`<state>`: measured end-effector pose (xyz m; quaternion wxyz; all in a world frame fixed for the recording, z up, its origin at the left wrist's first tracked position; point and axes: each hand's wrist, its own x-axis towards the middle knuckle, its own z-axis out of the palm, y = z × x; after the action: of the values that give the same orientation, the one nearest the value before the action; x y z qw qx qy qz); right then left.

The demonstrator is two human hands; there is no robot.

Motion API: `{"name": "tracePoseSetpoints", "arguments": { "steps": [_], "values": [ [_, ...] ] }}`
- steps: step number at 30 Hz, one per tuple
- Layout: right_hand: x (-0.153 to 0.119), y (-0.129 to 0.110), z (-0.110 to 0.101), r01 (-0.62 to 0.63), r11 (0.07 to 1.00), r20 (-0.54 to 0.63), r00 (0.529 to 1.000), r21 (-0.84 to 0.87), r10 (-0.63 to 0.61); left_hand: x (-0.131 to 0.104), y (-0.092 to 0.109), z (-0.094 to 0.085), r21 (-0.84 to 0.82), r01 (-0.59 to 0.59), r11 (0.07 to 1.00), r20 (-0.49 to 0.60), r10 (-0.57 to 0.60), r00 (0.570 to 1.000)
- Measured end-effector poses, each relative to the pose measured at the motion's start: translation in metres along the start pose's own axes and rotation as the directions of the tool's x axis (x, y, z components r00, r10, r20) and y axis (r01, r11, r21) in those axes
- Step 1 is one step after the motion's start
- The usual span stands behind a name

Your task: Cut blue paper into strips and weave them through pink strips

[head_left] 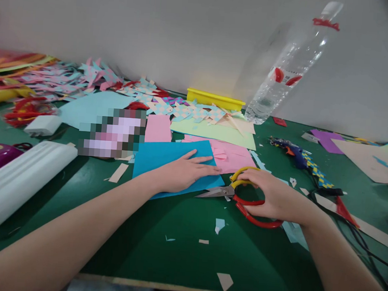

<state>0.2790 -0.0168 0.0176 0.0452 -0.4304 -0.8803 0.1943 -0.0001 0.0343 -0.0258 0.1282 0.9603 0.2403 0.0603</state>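
Flat on a folded-looking sheet of blue paper (153, 158) lies my left hand (185, 171), its fingers stretched out toward the right edge. My right hand (267, 190) grips a pair of scissors (226, 191) with yellow and red handles. The scissor blades point left, just beside the lower right edge of the blue paper, and appear nearly closed. Pink paper (236, 157) lies partly under the blue sheet, and another pink piece (158, 127) is behind it. Small paper scraps (220, 225) are scattered on the green table near my right hand.
A clear plastic bottle (288, 72) stands at the back right. A yellow tray (215, 99) sits against the wall. On the left are a white elongated case (25, 182), a white charger (43, 125) and woven paper strips (62, 81). Black cables (357, 232) run along the right.
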Motion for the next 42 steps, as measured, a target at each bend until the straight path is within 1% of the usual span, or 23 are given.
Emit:
{"name": "tracePoseSetpoints", "arguments": {
  "steps": [3, 9, 13, 18, 26, 33, 35, 39, 42],
  "values": [
    [0.000, -0.001, 0.001, 0.008, 1.000, -0.011, 1.000, -0.019, -0.008, 0.000, 0.000, 0.001, 0.002, 0.003, 1.000, 0.010, -0.003, 1.000],
    [-0.001, -0.001, 0.000, 0.020, 1.000, 0.013, 1.000, 0.015, -0.021, 0.000, -0.001, 0.001, 0.004, 0.004, 1.000, 0.022, -0.005, 1.000],
    [0.002, -0.004, 0.003, 0.015, 1.000, -0.004, 1.000, 0.011, -0.015, 0.000, -0.001, 0.001, -0.010, 0.006, 1.000, 0.019, -0.006, 1.000],
    [0.003, -0.006, 0.004, 0.041, 0.999, 0.018, 0.999, 0.005, -0.041, 0.000, -0.001, 0.001, -0.022, 0.005, 1.000, 0.012, -0.004, 1.000],
    [0.005, -0.010, 0.008, 0.041, 0.998, 0.001, 0.999, -0.054, -0.041, 0.000, 0.001, -0.001, -0.006, 0.009, 1.000, 0.007, -0.009, 1.000],
    [0.003, -0.012, 0.006, 0.056, 0.997, 0.018, 0.998, -0.045, -0.055, -0.001, -0.001, 0.002, 0.010, -0.004, 1.000, 0.000, 0.004, 1.000],
    [0.003, -0.012, 0.006, 0.050, 0.998, 0.015, 0.999, -0.038, -0.050, -0.001, 0.000, 0.001, 0.036, -0.001, 0.999, -0.024, 0.002, 1.000],
    [0.004, -0.010, 0.007, 0.045, 0.999, 0.024, 0.999, -0.025, -0.045, 0.001, 0.005, -0.001, 0.125, 0.027, 0.992, -0.118, -0.013, 0.993],
    [0.003, -0.007, 0.007, 0.040, 0.999, 0.029, 0.999, -0.011, -0.040, 0.001, 0.008, -0.003, 0.190, 0.052, 0.981, -0.150, -0.023, 0.988]
  ]
}}
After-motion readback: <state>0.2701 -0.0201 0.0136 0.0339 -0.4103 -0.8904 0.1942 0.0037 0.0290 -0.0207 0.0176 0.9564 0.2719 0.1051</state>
